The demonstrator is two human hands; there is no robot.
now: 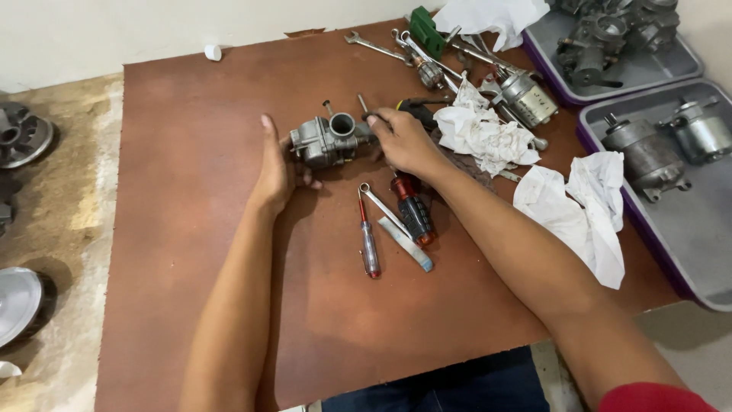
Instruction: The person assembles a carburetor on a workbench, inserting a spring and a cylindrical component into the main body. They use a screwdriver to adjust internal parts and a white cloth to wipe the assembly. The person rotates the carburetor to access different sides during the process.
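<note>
Small grey cast-metal carburettor body (329, 140) standing upright near the middle of the brown board table (191, 252), round throat facing up. Left hand (277, 169) flat and open against its left flank, palm pressed to the casting, fingers straight, nothing gripped. Right hand (406, 143) closed over the right end of the part, fingertips pinched on a small dark fitting or tool at its side; hard to tell which.

Just in front of the right wrist: slim red-handled screwdriver (369, 240), bright steel combination spanner (385, 214), stubby red-and-black-handled screwdriver (414, 214). Crumpled white rag (485, 133) just beside the right hand, a second white cloth (583, 210) nearer the purple-rimmed grey plastic tray (701, 229) holding cylindrical motor parts. More spanners (374, 47) and a green plastic block (425, 30) at the far edge.

Probably best done with the left palm kept firm as a backstop, so any turning or pulling force from the right side cannot slide the casting across the smooth board. Worth keeping the body level to stop small screws or jets dropping out, and working the fitting squarely, without sideways lean, to spare soft threads.
</note>
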